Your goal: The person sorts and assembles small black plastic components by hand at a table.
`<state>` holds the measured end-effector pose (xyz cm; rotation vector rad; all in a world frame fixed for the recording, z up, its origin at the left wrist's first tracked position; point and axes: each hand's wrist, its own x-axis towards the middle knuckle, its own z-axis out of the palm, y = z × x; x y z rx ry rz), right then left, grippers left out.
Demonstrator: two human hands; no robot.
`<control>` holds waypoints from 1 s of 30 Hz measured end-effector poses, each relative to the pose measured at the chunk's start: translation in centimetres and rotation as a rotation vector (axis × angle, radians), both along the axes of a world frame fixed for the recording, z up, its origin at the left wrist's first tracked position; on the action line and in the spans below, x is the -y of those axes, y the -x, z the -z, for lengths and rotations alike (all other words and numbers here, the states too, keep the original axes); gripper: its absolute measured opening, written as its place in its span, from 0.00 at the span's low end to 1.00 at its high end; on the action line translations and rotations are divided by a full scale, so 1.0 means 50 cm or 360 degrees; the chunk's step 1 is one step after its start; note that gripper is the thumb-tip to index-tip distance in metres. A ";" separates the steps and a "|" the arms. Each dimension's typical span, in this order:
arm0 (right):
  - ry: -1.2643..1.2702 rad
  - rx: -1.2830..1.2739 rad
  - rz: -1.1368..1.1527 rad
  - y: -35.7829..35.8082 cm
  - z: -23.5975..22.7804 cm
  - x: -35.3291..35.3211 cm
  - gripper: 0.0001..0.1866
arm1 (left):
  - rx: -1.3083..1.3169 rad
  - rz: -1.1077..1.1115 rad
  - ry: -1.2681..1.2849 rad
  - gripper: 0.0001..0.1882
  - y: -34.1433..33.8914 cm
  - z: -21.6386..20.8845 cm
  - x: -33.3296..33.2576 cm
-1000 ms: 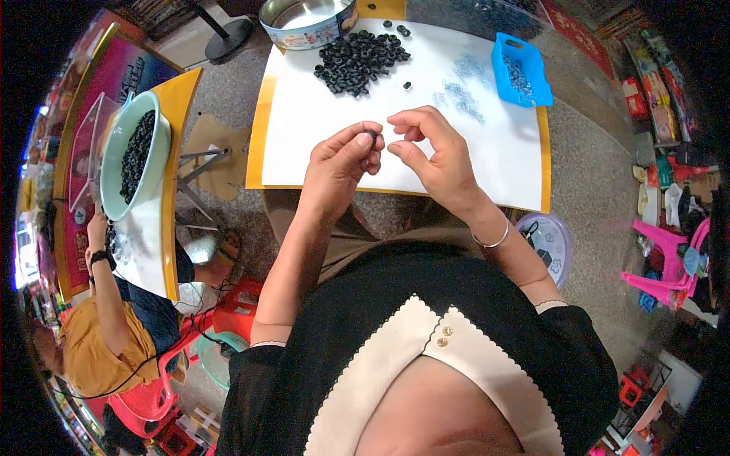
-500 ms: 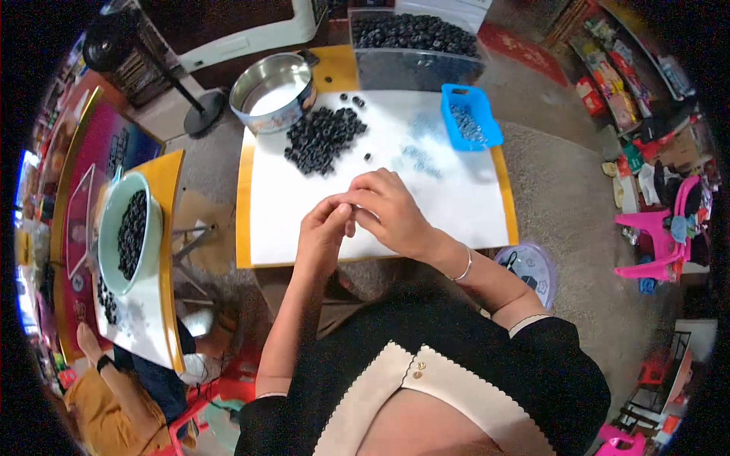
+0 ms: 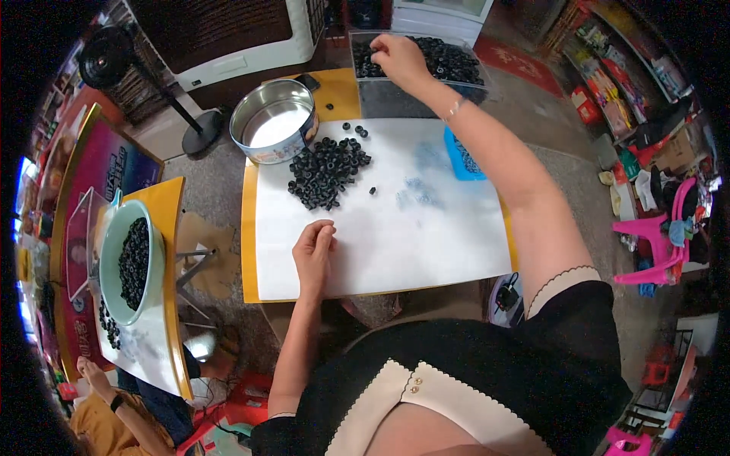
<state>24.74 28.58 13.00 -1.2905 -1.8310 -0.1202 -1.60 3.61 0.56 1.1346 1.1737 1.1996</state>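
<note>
Probably for easy reach, the black pile (image 3: pixel 327 171) is set just beyond the curled left hand (image 3: pixel 313 249), more black pieces (image 3: pixel 452 61) beside the right hand (image 3: pixel 401 61); whether either grip is clamped cannot be told.

I can see this person wears a black top (image 3: pixel 487 361) with short sleeves and a broad cream collar (image 3: pixel 376 403) that opens into two pointed flaps. A fine dark line traces the collar's scalloped edge, and two small gold-coloured buttons (image 3: pixel 417 381) sit close together near one point. The right sleeve finishes in a cream band (image 3: pixel 561 286), scalloped likewise; a thin silvery bangle (image 3: pixel 455 108) circles the wrist behind the right hand (image 3: pixel 403 61).
</note>
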 end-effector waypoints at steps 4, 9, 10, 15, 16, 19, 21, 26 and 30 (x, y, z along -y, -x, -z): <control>0.0112 0.0542 0.0347 0.002 0.029 -0.064 0.11 | -0.0017 -0.0017 0.0031 0.09 -0.008 -0.001 0.003; 0.0029 0.0123 -0.0095 0.064 -0.059 0.109 0.08 | 0.0059 -0.0016 0.0010 0.09 0.001 -0.004 -0.004; 0.0084 0.0189 -0.0167 0.066 -0.049 0.122 0.08 | 0.0036 -0.0005 -0.0019 0.09 0.002 -0.005 -0.009; 0.0291 0.0380 -0.0413 0.035 0.126 0.219 0.09 | 0.0004 -0.0004 0.0018 0.09 -0.007 0.003 -0.012; 0.0543 0.0304 -0.0396 0.042 0.145 0.247 0.09 | -0.0019 0.0002 -0.0018 0.08 -0.004 0.005 -0.013; 0.0651 0.0292 -0.0281 0.048 0.193 0.270 0.09 | -0.0017 0.0012 -0.0024 0.08 -0.004 0.012 -0.010; 0.0503 0.0354 -0.0180 0.052 0.229 0.252 0.09 | -0.0026 0.0023 -0.0035 0.08 -0.009 0.012 -0.005; 0.0719 0.0308 -0.0143 0.076 0.249 0.219 0.08 | 0.0002 -0.0012 -0.0017 0.08 -0.007 0.027 -0.003; 0.0531 0.0419 -0.0108 0.067 0.253 0.230 0.09 | -0.0097 -0.0012 -0.0041 0.08 -0.011 0.014 -0.001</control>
